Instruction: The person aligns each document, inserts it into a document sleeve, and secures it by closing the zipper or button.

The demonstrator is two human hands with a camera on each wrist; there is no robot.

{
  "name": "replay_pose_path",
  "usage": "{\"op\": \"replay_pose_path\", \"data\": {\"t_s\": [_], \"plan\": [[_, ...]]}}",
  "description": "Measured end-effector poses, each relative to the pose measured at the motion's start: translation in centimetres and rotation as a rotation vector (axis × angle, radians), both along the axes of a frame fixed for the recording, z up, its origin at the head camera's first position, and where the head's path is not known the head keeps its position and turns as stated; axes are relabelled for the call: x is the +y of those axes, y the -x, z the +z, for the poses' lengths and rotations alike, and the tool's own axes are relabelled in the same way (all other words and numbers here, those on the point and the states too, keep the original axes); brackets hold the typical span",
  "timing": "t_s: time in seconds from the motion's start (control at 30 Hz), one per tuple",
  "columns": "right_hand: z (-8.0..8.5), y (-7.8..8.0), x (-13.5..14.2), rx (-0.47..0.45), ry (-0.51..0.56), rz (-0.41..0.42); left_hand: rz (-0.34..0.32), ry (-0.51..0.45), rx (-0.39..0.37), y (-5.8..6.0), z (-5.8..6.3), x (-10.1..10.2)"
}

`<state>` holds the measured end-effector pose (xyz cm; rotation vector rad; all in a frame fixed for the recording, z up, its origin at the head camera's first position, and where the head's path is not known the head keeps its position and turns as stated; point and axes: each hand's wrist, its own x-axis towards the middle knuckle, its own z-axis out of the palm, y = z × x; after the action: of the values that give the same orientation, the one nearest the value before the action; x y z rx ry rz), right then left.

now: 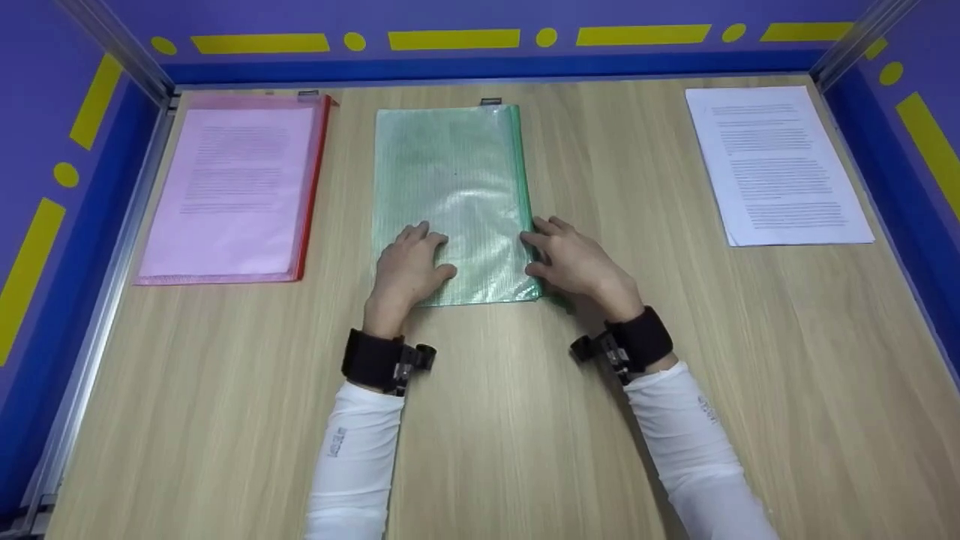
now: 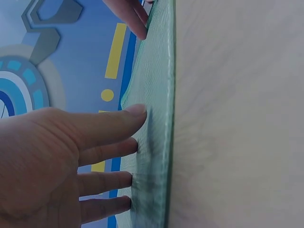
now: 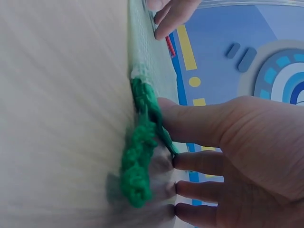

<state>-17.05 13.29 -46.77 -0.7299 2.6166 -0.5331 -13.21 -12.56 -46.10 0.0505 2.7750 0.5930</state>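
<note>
A translucent green report folder (image 1: 457, 172) lies flat on the wooden table, its darker green spine (image 1: 519, 165) along the right side. My left hand (image 1: 409, 266) rests fingertips and thumb on the folder's lower left part, fingers spread and fairly straight. At the spine's lower end my right hand (image 1: 581, 262) touches the edge with thumb and forefinger, its other fingertips down on the table beside it. In the right wrist view a knobbly green piece (image 3: 137, 166) sticks out from the folder's near corner, next to the right thumb.
To the left lies a pink clear folder (image 1: 232, 187) with printed sheets inside and a red spine (image 1: 315, 187). A stack of printed white paper (image 1: 780, 165) is at the far right. Dark clips (image 1: 490, 101) show at the table's back edge. Blue walls (image 1: 480, 67) enclose the table (image 1: 480, 450).
</note>
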Motion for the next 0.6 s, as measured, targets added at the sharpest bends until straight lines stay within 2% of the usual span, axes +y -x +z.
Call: {"op": "replay_pose_path", "data": {"t_s": [0.2, 0.37, 0.6], "plan": [[-0.4, -0.2, -0.7, 0.028, -0.008, 0.003, 0.014, 0.041, -0.010, -0.1, 0.1, 0.3], [-0.4, -0.2, -0.7, 0.030, -0.001, -0.005, -0.034, 0.061, -0.029, -0.2, 0.2, 1.1], [-0.1, 0.5, 1.0, 0.009, 0.095, -0.029, -0.066, 0.062, -0.046, -0.3, 0.3, 1.3]]}}
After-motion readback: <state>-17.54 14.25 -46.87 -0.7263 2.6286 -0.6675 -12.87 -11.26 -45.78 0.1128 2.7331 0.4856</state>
